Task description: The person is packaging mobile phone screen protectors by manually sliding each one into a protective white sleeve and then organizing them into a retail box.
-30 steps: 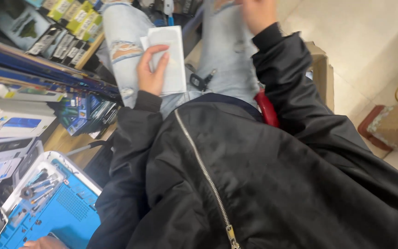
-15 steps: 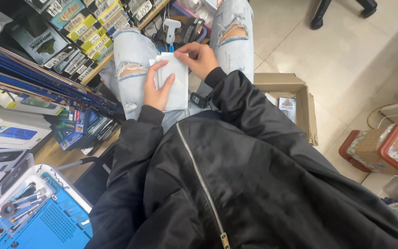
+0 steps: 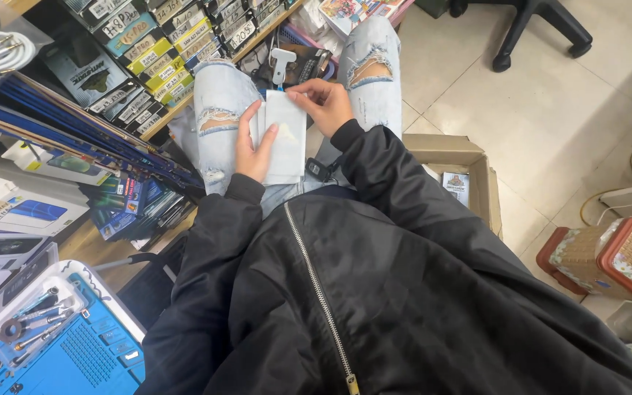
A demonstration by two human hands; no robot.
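I sit in a black zip jacket and torn light-blue jeans, looking down at my lap. My left hand (image 3: 254,143) holds a stack of flat white packets (image 3: 285,135) against my thigh, fingers spread along the stack's left edge. My right hand (image 3: 325,104) pinches the top right corner of the front packet, where a small blue tab shows. Both hands rest between my knees.
A shelf of labelled small boxes (image 3: 156,35) and blue packaging stands to the left. A blue repair mat with small tools (image 3: 53,351) lies at bottom left. An open cardboard box (image 3: 459,172) sits on the tiled floor at right, near woven stools (image 3: 619,260) and a chair base (image 3: 528,29).
My right hand came down from above onto the top corner of the packets. The view tilted, showing more floor, the cardboard box and the stools.
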